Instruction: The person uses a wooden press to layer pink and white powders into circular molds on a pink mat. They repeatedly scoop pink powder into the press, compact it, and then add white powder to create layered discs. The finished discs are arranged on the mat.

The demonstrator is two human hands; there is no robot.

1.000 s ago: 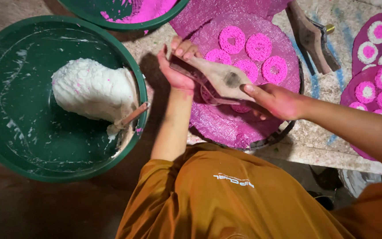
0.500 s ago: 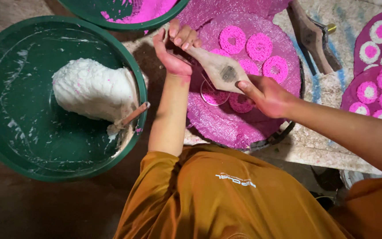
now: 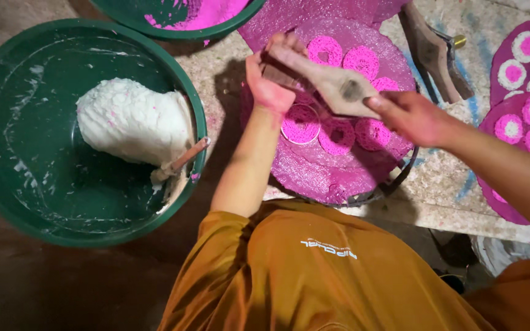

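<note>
Matt worn wooden press [image 3: 332, 86]

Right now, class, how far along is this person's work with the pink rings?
Done: about six pink rings lie on the round purple mat, and filled ones sit at the right. In hand: left hand and right hand hold a wooden mould over the mat. Left: the mat's near part is bare, and white dough waits in the green basin.

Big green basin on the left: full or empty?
Mostly empty: the green basin holds one white dough lump and a stick; smeared walls show.
</note>
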